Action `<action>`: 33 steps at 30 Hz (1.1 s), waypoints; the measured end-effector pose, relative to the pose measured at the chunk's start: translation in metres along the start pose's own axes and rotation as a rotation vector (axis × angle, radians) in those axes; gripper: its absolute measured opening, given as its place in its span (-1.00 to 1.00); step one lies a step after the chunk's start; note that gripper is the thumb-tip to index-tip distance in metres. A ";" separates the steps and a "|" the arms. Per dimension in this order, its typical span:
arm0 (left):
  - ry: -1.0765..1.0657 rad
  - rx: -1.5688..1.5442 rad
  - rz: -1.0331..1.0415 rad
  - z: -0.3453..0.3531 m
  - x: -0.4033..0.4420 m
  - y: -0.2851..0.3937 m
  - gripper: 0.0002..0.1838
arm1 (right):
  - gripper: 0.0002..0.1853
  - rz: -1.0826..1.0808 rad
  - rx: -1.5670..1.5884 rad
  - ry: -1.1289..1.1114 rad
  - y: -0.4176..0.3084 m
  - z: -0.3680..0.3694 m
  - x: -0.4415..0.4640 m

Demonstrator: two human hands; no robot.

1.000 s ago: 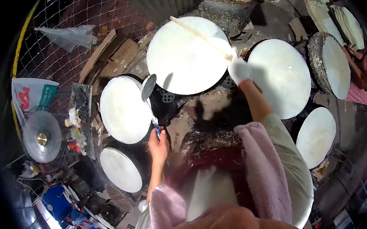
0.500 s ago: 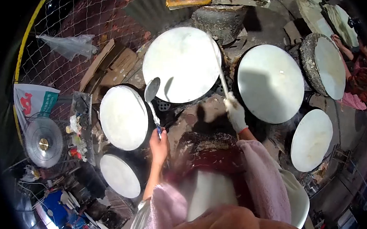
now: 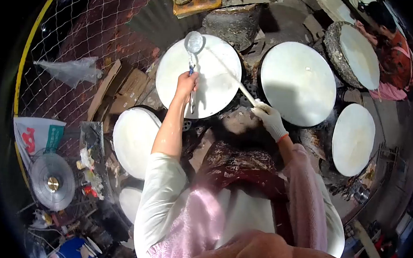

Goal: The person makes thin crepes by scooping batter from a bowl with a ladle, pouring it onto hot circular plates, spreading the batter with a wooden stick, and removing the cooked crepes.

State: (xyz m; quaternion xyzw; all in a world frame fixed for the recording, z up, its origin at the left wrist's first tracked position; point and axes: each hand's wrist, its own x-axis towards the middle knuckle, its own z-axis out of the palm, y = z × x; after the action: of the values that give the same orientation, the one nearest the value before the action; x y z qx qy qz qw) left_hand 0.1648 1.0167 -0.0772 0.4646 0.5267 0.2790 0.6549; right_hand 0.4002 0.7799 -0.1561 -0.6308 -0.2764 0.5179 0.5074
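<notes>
My left hand [image 3: 187, 86] is closed around the handle of a large metal spoon [image 3: 194, 43] with a wet white coating. It hangs over the big round white-topped griddle [image 3: 171, 79] in the centre. In a white glove with an orange-red cuff, my right hand [image 3: 269, 120] grips a long pale stick [image 3: 240, 86]. The stick's far end reaches over the same griddle and fades into its white surface, so contact there cannot be made out. Right of it is a second round white-topped griddle [image 3: 299, 82], partly shaded.
More round white surfaces are at left [image 3: 137, 143] and right [image 3: 353, 140]. A tilted round pan [image 3: 353, 55] stands beside another person [image 3: 394, 57]. Pots sit on an orange board [image 3: 195, 7] at the back. A fan [image 3: 52, 181] and wire mesh [image 3: 94, 23] are on the left.
My left hand has moved forward with the spoon, from near the left griddle to over the central one. My right hand has shifted slightly, and the stick's far end has swung left.
</notes>
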 end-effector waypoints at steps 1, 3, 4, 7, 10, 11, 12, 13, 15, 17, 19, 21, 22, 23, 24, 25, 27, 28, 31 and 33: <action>-0.036 -0.027 -0.041 -0.001 0.007 -0.003 -0.80 | -0.61 -0.074 0.058 0.098 0.009 0.003 -0.010; -0.097 -0.010 -0.141 -0.005 -0.002 -0.007 -0.81 | -0.60 -0.012 -0.011 0.052 0.029 0.024 -0.029; -0.127 0.002 -0.189 -0.007 -0.009 -0.009 -0.81 | -0.61 0.083 0.111 0.006 0.041 0.042 -0.030; -0.100 -0.112 -0.286 -0.009 -0.046 -0.009 -0.84 | -0.61 0.336 0.205 -0.073 -0.010 0.082 -0.048; -0.077 -0.326 -0.362 -0.027 -0.058 -0.020 -0.87 | -0.62 0.153 0.218 0.070 -0.007 0.086 -0.042; -0.054 -0.357 -0.372 -0.027 -0.067 -0.018 -0.88 | -0.63 0.136 0.235 0.113 0.004 0.089 -0.042; -0.061 -0.389 -0.388 -0.027 -0.070 -0.022 -0.88 | -0.63 0.145 0.249 0.120 0.018 0.099 -0.045; -0.068 -0.419 -0.404 -0.024 -0.073 -0.026 -0.88 | -0.64 0.164 0.248 0.079 0.025 0.115 -0.047; -0.080 -0.483 -0.451 -0.011 -0.082 -0.024 -0.85 | -0.63 0.373 0.264 0.024 -0.007 0.147 -0.064; -0.041 -0.692 -0.457 -0.007 -0.077 -0.029 -0.85 | -0.61 0.464 0.365 -0.106 -0.022 0.154 -0.067; -0.156 -0.646 -0.192 -0.031 -0.097 -0.011 -0.72 | -0.57 0.243 0.219 -0.010 -0.040 0.146 -0.060; -0.732 -1.383 -0.257 -0.092 -0.085 -0.039 -0.66 | -0.63 -0.056 -0.005 0.118 -0.028 0.120 -0.045; -0.890 -1.384 -0.247 -0.103 -0.097 -0.041 -0.65 | -0.66 0.058 0.010 0.153 -0.028 0.113 -0.042; -1.049 -1.374 -0.235 -0.111 -0.107 -0.042 -0.65 | -0.68 0.169 0.029 0.189 -0.028 0.108 -0.039; -0.885 -1.254 -0.204 -0.120 -0.113 -0.042 -0.65 | -0.71 0.015 -0.247 0.116 -0.010 0.103 -0.035; -0.802 -1.134 -0.182 -0.123 -0.117 -0.032 -0.64 | -0.71 -0.003 -0.385 -0.054 -0.048 0.112 -0.055; -0.461 -0.943 -0.255 -0.126 -0.123 0.007 -0.64 | -0.70 -0.140 -0.411 -0.042 -0.019 0.113 -0.055; -0.551 -0.867 -0.191 -0.134 -0.110 0.010 -0.66 | -0.69 -0.092 -0.487 0.039 -0.028 0.110 -0.060; -0.383 -0.716 -0.132 -0.123 -0.095 0.034 -0.79 | -0.64 -0.023 -0.385 0.138 -0.017 0.093 -0.080; -0.087 -0.226 -0.023 -0.078 -0.133 0.066 -0.77 | -0.58 -0.099 -0.546 -0.056 0.013 0.063 -0.102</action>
State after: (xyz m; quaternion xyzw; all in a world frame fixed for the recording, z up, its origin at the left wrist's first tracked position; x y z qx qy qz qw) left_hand 0.0605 0.9548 0.0384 0.3934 0.4681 0.3086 0.7286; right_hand 0.3074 0.7083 -0.1266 -0.7152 -0.4502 0.4162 0.3355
